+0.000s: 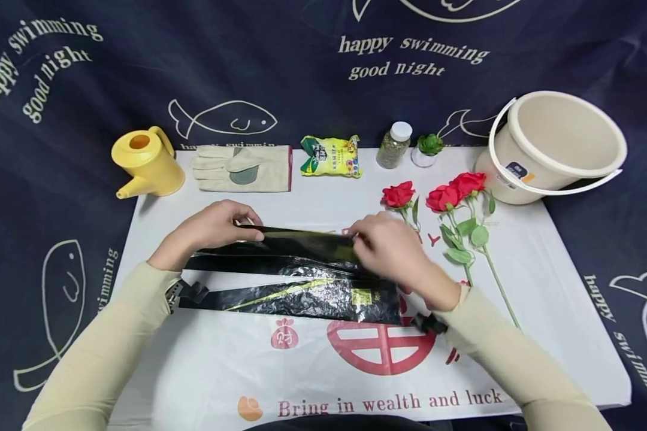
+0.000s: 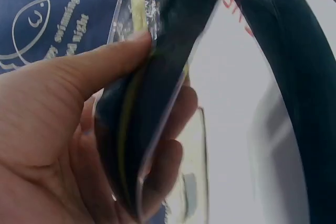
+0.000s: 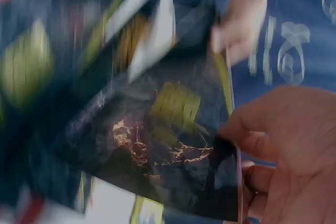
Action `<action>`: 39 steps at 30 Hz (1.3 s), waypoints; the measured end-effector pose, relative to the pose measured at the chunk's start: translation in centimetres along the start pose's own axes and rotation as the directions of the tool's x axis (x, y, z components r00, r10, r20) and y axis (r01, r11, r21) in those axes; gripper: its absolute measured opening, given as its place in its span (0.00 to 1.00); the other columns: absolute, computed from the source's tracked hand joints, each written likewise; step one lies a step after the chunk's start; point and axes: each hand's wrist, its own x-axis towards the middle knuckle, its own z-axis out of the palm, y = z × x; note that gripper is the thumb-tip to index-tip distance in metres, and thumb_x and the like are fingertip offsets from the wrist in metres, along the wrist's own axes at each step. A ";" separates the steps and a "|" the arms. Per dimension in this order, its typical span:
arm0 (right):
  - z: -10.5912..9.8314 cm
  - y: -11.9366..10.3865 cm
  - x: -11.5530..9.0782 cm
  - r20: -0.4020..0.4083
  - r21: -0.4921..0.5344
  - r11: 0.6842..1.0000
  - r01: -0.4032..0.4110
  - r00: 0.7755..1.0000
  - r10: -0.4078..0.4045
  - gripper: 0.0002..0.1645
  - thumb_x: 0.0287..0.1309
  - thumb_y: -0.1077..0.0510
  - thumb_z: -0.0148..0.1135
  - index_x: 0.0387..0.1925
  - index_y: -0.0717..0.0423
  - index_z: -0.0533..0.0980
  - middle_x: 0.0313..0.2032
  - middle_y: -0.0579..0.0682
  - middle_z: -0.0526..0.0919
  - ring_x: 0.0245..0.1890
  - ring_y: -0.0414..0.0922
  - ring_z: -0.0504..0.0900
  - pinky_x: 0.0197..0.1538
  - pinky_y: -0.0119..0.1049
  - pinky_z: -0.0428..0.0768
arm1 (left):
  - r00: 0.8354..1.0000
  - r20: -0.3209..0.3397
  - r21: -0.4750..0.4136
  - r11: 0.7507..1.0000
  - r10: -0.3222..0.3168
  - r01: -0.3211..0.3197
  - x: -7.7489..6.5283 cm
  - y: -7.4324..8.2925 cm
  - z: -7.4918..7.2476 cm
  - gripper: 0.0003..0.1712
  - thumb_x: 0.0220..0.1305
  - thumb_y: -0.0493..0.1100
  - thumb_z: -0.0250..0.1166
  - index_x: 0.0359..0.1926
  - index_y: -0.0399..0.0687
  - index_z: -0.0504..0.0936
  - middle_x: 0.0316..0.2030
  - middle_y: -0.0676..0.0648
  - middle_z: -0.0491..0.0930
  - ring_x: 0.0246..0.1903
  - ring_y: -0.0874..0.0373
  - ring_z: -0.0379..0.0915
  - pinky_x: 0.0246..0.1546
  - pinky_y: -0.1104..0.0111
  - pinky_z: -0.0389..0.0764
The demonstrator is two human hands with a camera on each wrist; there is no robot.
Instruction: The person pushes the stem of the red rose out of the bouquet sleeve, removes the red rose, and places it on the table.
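Observation:
A glossy black plastic sleeve (image 1: 307, 244) with yellow edging stretches between the two hands over the middle of the table. My left hand (image 1: 218, 224) pinches its left end, thumb on top and fingers behind. In the left wrist view, the sleeve's edge (image 2: 142, 124) bows slightly apart. At the other end, my right hand (image 1: 393, 248) pinches the edge between thumb and fingers; the right wrist view is blurred, with a yellow printed patch (image 3: 176, 106) on the plastic. Closer to me lies more black plastic (image 1: 302, 304) with a yellow stripe and label, flat on the table.
Along the back stand a yellow watering can (image 1: 148, 161), work gloves (image 1: 242, 169), a yellow-green packet (image 1: 331, 157), a white-capped jar (image 1: 393, 145) and a small potted plant (image 1: 428, 148). To the right are red artificial roses (image 1: 455, 191) and a beige bucket (image 1: 550, 143).

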 end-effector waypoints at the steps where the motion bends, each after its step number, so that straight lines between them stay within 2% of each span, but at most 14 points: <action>1: -0.3 1.0 0.4 -0.002 0.006 1.000 -0.017 1.000 0.017 0.10 0.53 0.56 0.59 0.37 0.49 0.82 0.31 0.42 0.80 0.30 0.42 0.73 0.28 0.39 0.73 | 1.000 0.002 -0.014 1.000 0.013 -0.013 -0.1 -0.3 -0.1 0.14 0.55 0.57 0.68 0.38 0.57 0.83 0.33 0.56 0.80 0.34 0.57 0.73 0.37 0.62 0.71; 3: -0.5 2.6 1.1 0.010 0.013 0.999 -0.051 0.999 0.051 0.09 0.55 0.56 0.58 0.36 0.48 0.83 0.32 0.42 0.80 0.34 0.43 0.74 0.32 0.41 0.73 | 0.999 -0.006 -0.037 0.999 0.036 -0.036 -0.4 -1.1 -0.2 0.14 0.54 0.58 0.68 0.37 0.57 0.82 0.33 0.56 0.80 0.33 0.57 0.72 0.36 0.62 0.71; 6: -0.4 4.6 2.1 0.043 0.041 0.995 -0.090 0.995 0.088 0.09 0.58 0.54 0.58 0.38 0.49 0.83 0.34 0.43 0.81 0.37 0.44 0.75 0.36 0.43 0.74 | 0.997 -0.051 -0.077 0.995 0.059 -0.063 -0.7 -1.8 -0.4 0.13 0.58 0.58 0.65 0.38 0.57 0.82 0.33 0.55 0.80 0.31 0.57 0.71 0.34 0.62 0.72; 11: 0.7 7.0 3.8 0.036 0.076 0.990 -0.121 0.992 0.119 0.10 0.58 0.50 0.63 0.39 0.47 0.82 0.30 0.41 0.82 0.31 0.42 0.74 0.30 0.41 0.72 | 0.989 -0.142 -0.097 0.994 0.033 -0.047 -0.6 -2.4 -0.2 0.16 0.63 0.55 0.61 0.45 0.53 0.82 0.38 0.54 0.80 0.31 0.57 0.69 0.33 0.61 0.70; 14: 1.4 7.8 4.7 -0.015 0.030 0.997 -0.078 0.997 0.078 0.08 0.57 0.49 0.65 0.37 0.45 0.83 0.30 0.40 0.82 0.30 0.42 0.71 0.29 0.41 0.70 | 0.980 -0.201 -0.057 0.998 0.014 -0.026 -0.1 -3.0 0.2 0.13 0.63 0.51 0.63 0.44 0.52 0.82 0.39 0.52 0.79 0.32 0.57 0.70 0.34 0.62 0.70; 18: 2.2 8.3 5.8 -0.060 -0.058 0.998 -0.015 0.998 0.012 0.07 0.57 0.52 0.64 0.36 0.46 0.84 0.33 0.42 0.83 0.33 0.46 0.71 0.35 0.44 0.68 | 0.958 -0.287 0.028 0.999 -0.010 0.018 0.8 -3.7 0.5 0.07 0.61 0.46 0.65 0.38 0.51 0.84 0.35 0.52 0.80 0.33 0.57 0.73 0.36 0.61 0.71; 22: 3.2 8.7 6.7 -0.034 -0.119 0.993 -0.015 0.999 0.011 0.08 0.58 0.55 0.62 0.39 0.47 0.84 0.36 0.45 0.83 0.35 0.48 0.71 0.37 0.47 0.67 | 0.953 -0.299 0.133 0.986 -0.060 0.103 1.4 -4.1 0.9 0.06 0.61 0.46 0.64 0.37 0.53 0.86 0.36 0.53 0.78 0.35 0.56 0.73 0.35 0.58 0.71; 25: 3.9 8.9 7.1 0.011 -0.140 0.990 -0.020 1.000 0.022 0.09 0.59 0.55 0.60 0.40 0.47 0.83 0.37 0.45 0.83 0.36 0.48 0.70 0.38 0.47 0.67 | 0.951 -0.297 0.218 0.964 -0.084 0.153 1.6 -4.3 1.1 0.07 0.61 0.47 0.64 0.37 0.55 0.87 0.37 0.53 0.77 0.35 0.57 0.73 0.33 0.57 0.71; 30: 4.7 9.2 7.5 0.057 -0.160 0.986 -0.038 0.997 0.048 0.09 0.59 0.56 0.61 0.39 0.45 0.83 0.36 0.44 0.83 0.36 0.48 0.70 0.39 0.47 0.67 | 0.948 -0.315 0.327 0.932 -0.050 0.158 2.2 -4.8 1.7 0.06 0.59 0.47 0.65 0.35 0.55 0.87 0.35 0.53 0.78 0.33 0.57 0.73 0.31 0.57 0.70; 34: 5.2 9.5 7.7 0.059 -0.174 0.983 -0.054 0.996 0.065 0.09 0.59 0.57 0.60 0.40 0.45 0.83 0.37 0.44 0.83 0.36 0.48 0.70 0.38 0.47 0.66 | 0.944 -0.328 0.362 0.920 -0.028 0.153 2.7 -5.1 1.8 0.06 0.59 0.47 0.66 0.36 0.55 0.87 0.34 0.53 0.78 0.32 0.57 0.74 0.30 0.57 0.70; 36: 5.4 9.6 7.8 0.054 -0.174 0.983 -0.057 0.996 0.068 0.11 0.59 0.58 0.59 0.41 0.45 0.83 0.38 0.44 0.83 0.36 0.49 0.69 0.38 0.47 0.66 | 0.939 -0.342 0.373 0.914 -0.022 0.158 2.8 -5.2 1.9 0.08 0.59 0.47 0.65 0.38 0.54 0.87 0.34 0.53 0.78 0.33 0.56 0.74 0.33 0.56 0.70; 39: 5.8 9.6 7.7 0.058 -0.157 0.985 -0.068 0.995 0.078 0.14 0.60 0.57 0.57 0.47 0.46 0.81 0.44 0.45 0.82 0.39 0.50 0.70 0.39 0.47 0.65 | 0.914 -0.405 0.354 0.919 -0.014 0.171 2.8 -5.2 2.1 0.15 0.60 0.47 0.65 0.47 0.53 0.84 0.38 0.49 0.78 0.36 0.52 0.72 0.41 0.53 0.65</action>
